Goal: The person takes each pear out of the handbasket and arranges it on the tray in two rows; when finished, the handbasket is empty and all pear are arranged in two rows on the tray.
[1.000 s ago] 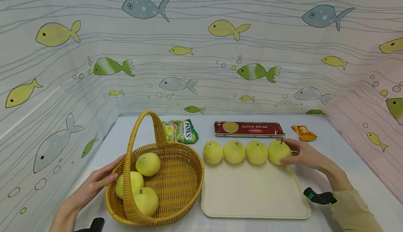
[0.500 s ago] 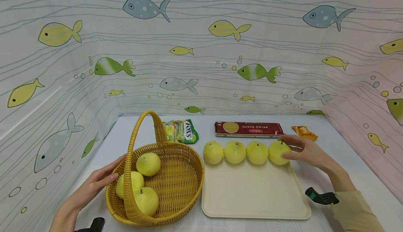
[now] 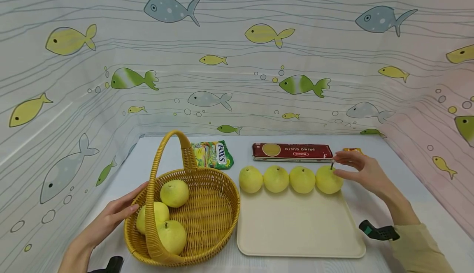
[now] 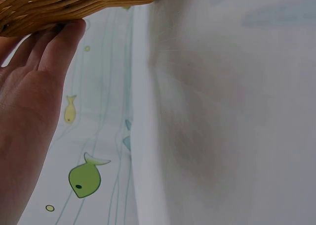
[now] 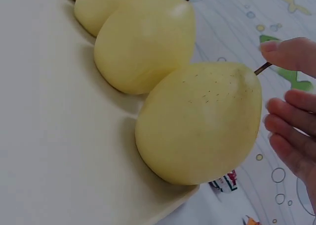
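Note:
My left hand (image 3: 111, 217) rests against the left side of a yellow wicker basket (image 3: 231, 223) with a tall handle. In the left wrist view, straight fingers (image 4: 52, 52) touch the basket's woven outside (image 4: 98, 0). Three yellow pears lie in the basket, one of them (image 3: 174, 193) farther back. On a cream tray (image 3: 296, 227), several pears stand in a row along the far edge. My right hand (image 3: 364, 174) is beside the rightmost pear (image 3: 328, 180), its fingers loosely spread. The right wrist view has the hand (image 5: 296, 101) apart from that pear's body, with the thumb close to the stem.
Behind the row lies a dark red Primo Gusto box (image 3: 292, 152). A green Fox's bag (image 3: 212, 154) sits behind the basket. The small orange packet (image 3: 353, 150) is partly covered by my right hand. Fish-patterned sheeting (image 3: 237, 79) surrounds the table at the back and sides.
My right hand has let go of the rightmost pear and moved up and slightly right, its fingers opening. That pear stays in the row. The left hand and basket keep their places.

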Motion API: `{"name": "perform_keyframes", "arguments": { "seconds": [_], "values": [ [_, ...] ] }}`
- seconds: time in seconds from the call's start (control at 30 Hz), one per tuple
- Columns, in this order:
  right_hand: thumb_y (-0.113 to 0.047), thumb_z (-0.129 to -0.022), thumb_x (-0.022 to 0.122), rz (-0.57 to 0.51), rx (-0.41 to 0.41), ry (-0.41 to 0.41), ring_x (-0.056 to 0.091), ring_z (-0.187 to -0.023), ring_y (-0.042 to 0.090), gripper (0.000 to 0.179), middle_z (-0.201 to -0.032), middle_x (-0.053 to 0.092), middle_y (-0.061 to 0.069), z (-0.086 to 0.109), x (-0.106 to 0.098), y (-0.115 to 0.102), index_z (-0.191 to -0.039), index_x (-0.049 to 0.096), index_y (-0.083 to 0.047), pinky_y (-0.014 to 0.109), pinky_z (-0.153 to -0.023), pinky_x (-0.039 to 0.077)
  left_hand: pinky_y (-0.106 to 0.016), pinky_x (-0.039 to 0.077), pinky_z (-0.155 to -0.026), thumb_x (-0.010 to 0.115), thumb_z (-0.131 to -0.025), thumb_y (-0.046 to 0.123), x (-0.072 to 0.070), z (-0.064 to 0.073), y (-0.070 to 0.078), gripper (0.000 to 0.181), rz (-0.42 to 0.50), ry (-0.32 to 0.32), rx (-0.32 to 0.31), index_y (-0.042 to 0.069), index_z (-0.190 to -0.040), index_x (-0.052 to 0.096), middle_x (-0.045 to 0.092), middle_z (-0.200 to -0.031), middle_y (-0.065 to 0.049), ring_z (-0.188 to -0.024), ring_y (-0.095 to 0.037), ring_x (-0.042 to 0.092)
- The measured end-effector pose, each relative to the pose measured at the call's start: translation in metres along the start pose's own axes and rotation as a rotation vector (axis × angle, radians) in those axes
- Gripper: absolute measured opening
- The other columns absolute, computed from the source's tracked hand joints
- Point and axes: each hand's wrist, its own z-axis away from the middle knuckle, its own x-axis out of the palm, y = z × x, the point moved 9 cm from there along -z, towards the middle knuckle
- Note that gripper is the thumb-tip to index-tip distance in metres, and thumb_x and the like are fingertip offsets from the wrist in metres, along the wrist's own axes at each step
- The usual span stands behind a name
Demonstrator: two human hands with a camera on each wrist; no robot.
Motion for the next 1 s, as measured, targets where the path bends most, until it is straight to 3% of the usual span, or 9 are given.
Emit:
{"name": "perform_keyframes", "arguments": {
  "seconds": [0.3,0.57,1.0],
  "values": [
    [-0.031,-0.088,0.078,0.042,0.008,0.066,0.053,-0.109,-0.010,0.056,-0.126,0.062,0.006,0.002,-0.006,-0.010,-0.136,0.056,-0.011,0.003,-0.089,0.038,-0.007,0.032,-0.103,0.032,-0.106,0.001,0.001,0.000,0.000,0.056,0.005,0.001,-0.016,0.007,-0.160,0.020,0.028,-0.162,0.018,-0.142,0.013,0.025],
    [-0.028,-0.088,0.078,0.017,-0.015,0.083,0.055,-0.111,-0.005,0.053,-0.126,0.064,0.007,0.002,-0.009,-0.021,-0.135,0.058,-0.012,0.003,-0.089,0.038,-0.007,0.031,-0.103,0.035,-0.107,0.004,-0.003,0.000,-0.009,0.056,-0.016,0.027,-0.062,0.009,-0.160,0.021,0.029,-0.161,0.019,-0.139,0.016,0.027],
    [-0.025,-0.087,0.079,0.058,-0.031,0.094,0.051,-0.109,-0.011,0.054,-0.128,0.062,0.006,0.005,-0.010,-0.038,-0.134,0.058,-0.013,0.001,-0.090,0.034,-0.006,0.031,-0.103,0.033,-0.107,0.002,0.000,0.000,-0.002,0.056,-0.011,-0.001,-0.018,0.009,-0.161,0.020,0.027,-0.162,0.019,-0.141,0.014,0.025]
  ]
}}
